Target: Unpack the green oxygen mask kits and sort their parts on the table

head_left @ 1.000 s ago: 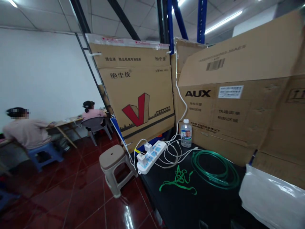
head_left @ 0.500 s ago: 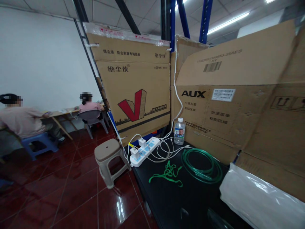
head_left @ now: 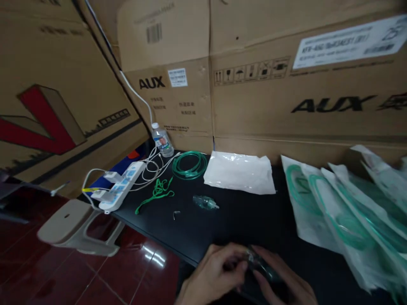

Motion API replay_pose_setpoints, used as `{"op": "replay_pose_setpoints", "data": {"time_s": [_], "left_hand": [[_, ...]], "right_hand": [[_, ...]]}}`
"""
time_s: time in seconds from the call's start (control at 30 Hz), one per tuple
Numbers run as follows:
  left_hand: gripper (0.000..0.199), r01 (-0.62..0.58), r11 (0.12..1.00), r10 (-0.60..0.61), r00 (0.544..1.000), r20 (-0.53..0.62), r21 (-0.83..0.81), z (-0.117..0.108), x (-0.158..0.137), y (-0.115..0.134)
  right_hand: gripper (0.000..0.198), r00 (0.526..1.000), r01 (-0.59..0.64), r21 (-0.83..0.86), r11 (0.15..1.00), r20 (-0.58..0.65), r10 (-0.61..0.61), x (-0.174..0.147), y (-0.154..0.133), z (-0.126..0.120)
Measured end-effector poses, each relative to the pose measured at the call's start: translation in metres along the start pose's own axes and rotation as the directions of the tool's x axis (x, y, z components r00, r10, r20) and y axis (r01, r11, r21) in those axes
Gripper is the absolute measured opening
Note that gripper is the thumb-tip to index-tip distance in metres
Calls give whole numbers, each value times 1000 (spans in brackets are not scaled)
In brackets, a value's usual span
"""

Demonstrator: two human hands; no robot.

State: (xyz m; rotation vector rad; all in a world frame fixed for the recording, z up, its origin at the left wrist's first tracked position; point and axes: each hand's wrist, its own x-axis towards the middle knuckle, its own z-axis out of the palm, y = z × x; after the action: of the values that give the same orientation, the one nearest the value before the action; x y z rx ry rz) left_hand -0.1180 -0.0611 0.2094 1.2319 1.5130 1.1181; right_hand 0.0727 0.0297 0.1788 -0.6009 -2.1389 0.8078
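At the table's near edge, both hands are closed on a translucent dark-green plastic piece [head_left: 265, 267], whose exact kind I cannot make out. My left hand [head_left: 219, 271] pinches its left end between thumb and fingertips. Wrapped along its right side is my right hand [head_left: 286, 277], thumb toward me. Beyond the hands lies a small clear green plastic part with a white tip [head_left: 205, 202]. A thin bent metal strip [head_left: 176, 214] is to its left, near a tangled green elastic cord [head_left: 156, 195]. A coil of green tubing [head_left: 190, 165] rests farther back.
A white plastic packet [head_left: 240, 171] lies against the cardboard wall [head_left: 251, 110]. Several bagged green tubing sets [head_left: 337, 216] fill the right side. At left are a power strip [head_left: 122, 186] with cables, a water bottle [head_left: 163, 142] and a stool [head_left: 66, 224] on the floor.
My view has swung right and down, bringing the hands, the held piece and the bagged tubing sets into sight. The people at left have gone out of view.
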Motion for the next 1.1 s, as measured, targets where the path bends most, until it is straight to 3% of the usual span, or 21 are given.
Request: {"op": "replay_pose_setpoints", "data": {"time_s": [0.1, 0.3, 0.5, 0.6, 0.7, 0.8, 0.87, 1.0, 1.1], "left_hand": [[28, 22, 999, -18, 997, 80, -40, 0, 2, 0], [26, 7, 1000, -7, 996, 94, -5, -1, 3, -6], [20, 34, 997, -30, 998, 56, -69, 3, 8, -8], [17, 2, 994, -9, 998, -66, -105, 8, 10, -11], [11, -96, 994, 86, 976, -199, -45, 8, 11, -8], [10, -229, 970, 240, 955, -172, 81, 6, 12, -4], [8, -261, 959, 277, 948, -158, 112, 7, 13, -2], [6, -218, 973, 229, 955, -188, 78, 13, 17, -5], [11, -119, 993, 115, 974, -194, -8, 21, 16, -6]], "right_hand": [[41, 997, -35, 39, 999, -60, 37, 7, -12, 0], [31, 987, -45, 46, 998, -151, 51, 7, -24, 8], [25, 986, -72, -9, 997, -153, 70, 5, -23, 12], [22, 980, -100, -38, 994, -177, 92, 6, -25, 13], [22, 971, -111, -72, 991, -220, 93, 7, -28, 14], [22, 967, -110, -98, 989, -241, 84, 6, -29, 15], [26, 967, -103, -109, 989, -243, 74, 4, -29, 16], [37, 971, -100, -130, 986, -231, 68, 0, -24, 18], [41, 973, -63, -152, 986, -229, 27, -4, -16, 17]]}}
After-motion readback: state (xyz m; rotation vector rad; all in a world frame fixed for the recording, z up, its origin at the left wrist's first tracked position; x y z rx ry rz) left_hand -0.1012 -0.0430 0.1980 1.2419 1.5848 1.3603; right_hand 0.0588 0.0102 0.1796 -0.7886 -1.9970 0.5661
